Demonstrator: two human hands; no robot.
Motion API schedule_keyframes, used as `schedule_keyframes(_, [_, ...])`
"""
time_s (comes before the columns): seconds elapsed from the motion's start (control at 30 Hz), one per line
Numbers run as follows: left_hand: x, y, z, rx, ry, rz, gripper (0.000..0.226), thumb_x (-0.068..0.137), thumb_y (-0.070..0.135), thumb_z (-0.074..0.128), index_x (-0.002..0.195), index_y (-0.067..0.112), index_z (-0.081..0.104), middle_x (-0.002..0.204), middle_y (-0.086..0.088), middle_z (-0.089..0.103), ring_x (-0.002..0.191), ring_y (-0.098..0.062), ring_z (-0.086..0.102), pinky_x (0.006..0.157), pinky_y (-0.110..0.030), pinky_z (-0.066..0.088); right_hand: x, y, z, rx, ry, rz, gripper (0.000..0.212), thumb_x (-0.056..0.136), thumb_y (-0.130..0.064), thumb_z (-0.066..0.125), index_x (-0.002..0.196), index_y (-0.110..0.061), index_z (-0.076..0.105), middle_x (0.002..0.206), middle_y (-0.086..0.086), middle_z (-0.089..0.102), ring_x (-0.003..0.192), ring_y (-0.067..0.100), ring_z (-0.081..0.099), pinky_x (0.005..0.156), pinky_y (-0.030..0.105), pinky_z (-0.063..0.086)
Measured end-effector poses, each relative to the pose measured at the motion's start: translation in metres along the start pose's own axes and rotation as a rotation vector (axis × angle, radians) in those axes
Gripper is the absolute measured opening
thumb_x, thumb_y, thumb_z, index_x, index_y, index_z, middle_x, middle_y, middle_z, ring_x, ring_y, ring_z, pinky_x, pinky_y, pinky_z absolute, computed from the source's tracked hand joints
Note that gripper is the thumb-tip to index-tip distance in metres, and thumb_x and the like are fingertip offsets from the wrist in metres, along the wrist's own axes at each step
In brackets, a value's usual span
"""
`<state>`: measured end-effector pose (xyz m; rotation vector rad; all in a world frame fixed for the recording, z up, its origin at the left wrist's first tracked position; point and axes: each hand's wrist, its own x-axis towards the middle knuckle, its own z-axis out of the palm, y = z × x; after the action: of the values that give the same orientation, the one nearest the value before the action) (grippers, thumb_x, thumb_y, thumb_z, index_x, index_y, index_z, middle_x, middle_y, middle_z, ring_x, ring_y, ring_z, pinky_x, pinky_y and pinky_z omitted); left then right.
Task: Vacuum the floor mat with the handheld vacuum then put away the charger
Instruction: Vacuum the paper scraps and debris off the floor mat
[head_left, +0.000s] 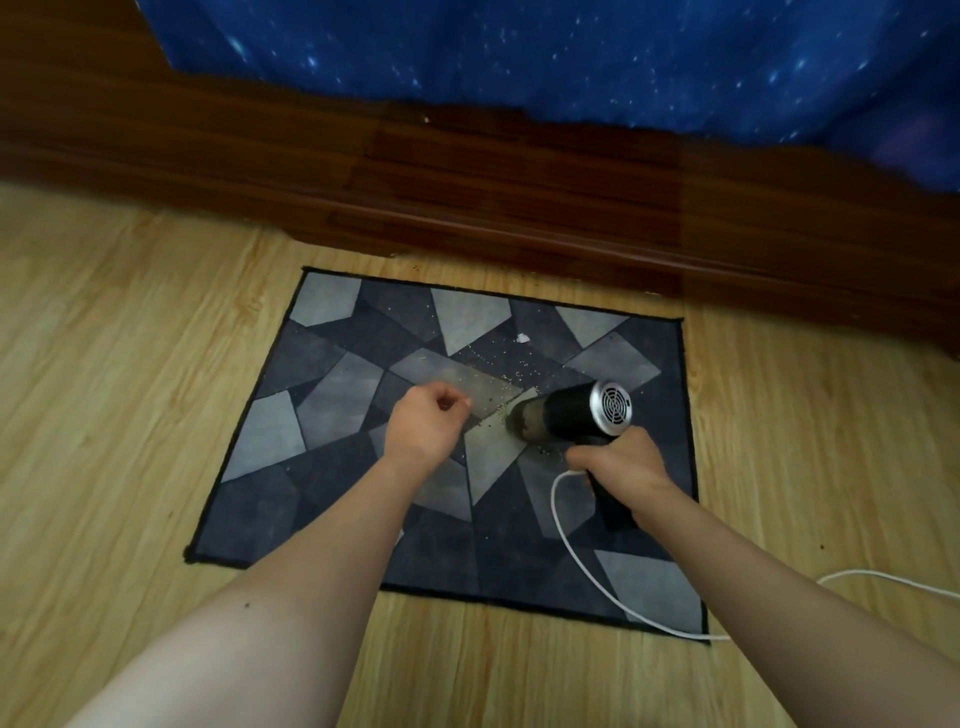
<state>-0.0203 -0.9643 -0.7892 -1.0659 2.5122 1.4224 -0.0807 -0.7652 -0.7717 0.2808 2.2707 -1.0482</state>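
Two hands of mine are over the floor mat (322, 519). My right hand (623, 467) is wrapped tight round the handle of the handheld vacuum (571, 415), its nozzle down at the mat's middle among crumbs (519, 371). My left hand (423, 428) hovers over the mat's middle too, fingers curled in, nothing visible in them. The white cord (597, 582) trails off the mat's near right corner.

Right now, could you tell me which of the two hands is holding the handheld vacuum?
The right hand: it grips the handheld vacuum by its black handle. The left hand is above the floor mat, fingers curled, holding nothing visible.
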Motion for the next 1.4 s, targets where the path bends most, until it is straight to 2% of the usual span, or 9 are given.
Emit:
schedule_keyframes(0.13, [0.002,-0.002,-0.001,-0.028,-0.003,-0.027,0.013,0.092,0.022,0.059,0.094,0.013,0.069,0.091,0.0,0.066,0.091,-0.017,0.062,0.082,-0.027,0.046,-0.001,-0.005,0.006,-0.114,0.056,-0.066,0.015,0.072,-0.011,0.074,0.069,-0.015,0.06,0.067,0.0,0.06,0.064,0.012,0.057,0.054,0.024,0.043])
schedule_keyframes(0.37, [0.005,-0.006,-0.002,-0.04,-0.005,-0.076,0.012,0.091,0.021,0.058,0.094,0.018,0.069,0.099,0.0,0.069,0.096,-0.017,0.063,0.086,-0.028,0.048,-0.003,-0.004,0.014,-0.109,0.084,-0.062,0.018,0.071,-0.013,0.076,0.083,-0.011,0.063,0.075,0.001,0.061,0.078,0.021,0.06,0.067,0.029,0.047])
schedule_keyframes(0.53, [0.004,-0.008,0.001,-0.031,-0.028,-0.078,0.013,0.091,0.02,0.058,0.095,0.017,0.07,0.101,-0.001,0.07,0.096,-0.018,0.063,0.087,-0.029,0.05,-0.004,-0.002,0.017,-0.027,0.097,-0.026,0.017,0.073,-0.011,0.075,0.07,-0.016,0.058,0.071,0.001,0.06,0.068,0.015,0.057,0.06,0.027,0.044])
schedule_keyframes(0.6, [0.005,-0.008,0.002,-0.035,-0.04,-0.082,0.014,0.09,0.019,0.058,0.096,0.015,0.07,0.101,-0.003,0.07,0.097,-0.019,0.064,0.089,-0.031,0.051,-0.005,0.0,0.018,0.027,0.103,0.014,0.015,0.072,-0.011,0.074,0.073,-0.015,0.06,0.073,0.003,0.063,0.069,0.016,0.059,0.059,0.028,0.047])
schedule_keyframes(0.7, [0.005,-0.008,0.002,-0.043,-0.044,-0.092,0.014,0.091,0.018,0.058,0.097,0.016,0.069,0.102,-0.003,0.07,0.098,-0.019,0.063,0.09,-0.031,0.051,-0.003,0.001,0.021,0.178,0.107,0.116,0.019,0.068,-0.009,0.074,0.085,-0.008,0.067,0.081,0.013,0.069,0.074,0.029,0.067,0.068,0.039,0.057])
schedule_keyframes(0.8, [0.005,-0.009,0.001,-0.054,-0.048,-0.094,0.014,0.092,0.017,0.057,0.099,0.015,0.068,0.103,-0.003,0.069,0.097,-0.017,0.062,0.088,-0.028,0.049,0.0,-0.002,0.023,0.212,0.091,0.141,0.025,0.067,-0.008,0.074,0.091,-0.005,0.068,0.082,0.017,0.07,0.068,0.03,0.067,0.064,0.037,0.057])
schedule_keyframes(0.93, [0.006,-0.01,0.001,-0.05,-0.054,-0.103,0.014,0.092,0.018,0.057,0.1,0.015,0.068,0.103,-0.002,0.068,0.094,-0.015,0.06,0.083,-0.026,0.047,0.004,-0.017,0.018,-0.034,0.087,0.02,0.013,0.07,-0.013,0.074,0.077,-0.008,0.064,0.071,0.006,0.064,0.065,0.019,0.06,0.062,0.031,0.051])
schedule_keyframes(1.1, [0.006,-0.01,0.0,-0.039,-0.059,-0.121,0.015,0.092,0.019,0.057,0.102,0.015,0.068,0.104,-0.002,0.068,0.098,-0.016,0.061,0.083,-0.025,0.045,0.01,-0.039,0.016,-0.435,0.061,-0.167,0.016,0.071,-0.021,0.073,0.072,-0.012,0.06,0.067,-0.001,0.058,0.059,0.008,0.05,0.046,0.023,0.034])
schedule_keyframes(1.4, [0.006,-0.01,-0.002,-0.034,-0.078,-0.155,0.015,0.091,0.017,0.057,0.101,0.014,0.068,0.105,-0.003,0.068,0.099,-0.017,0.061,0.081,-0.024,0.044,0.005,-0.02,0.008,-0.473,0.059,-0.133,0.017,0.069,-0.024,0.072,0.069,-0.013,0.059,0.071,0.005,0.064,0.073,0.023,0.062,0.055,0.026,0.041])
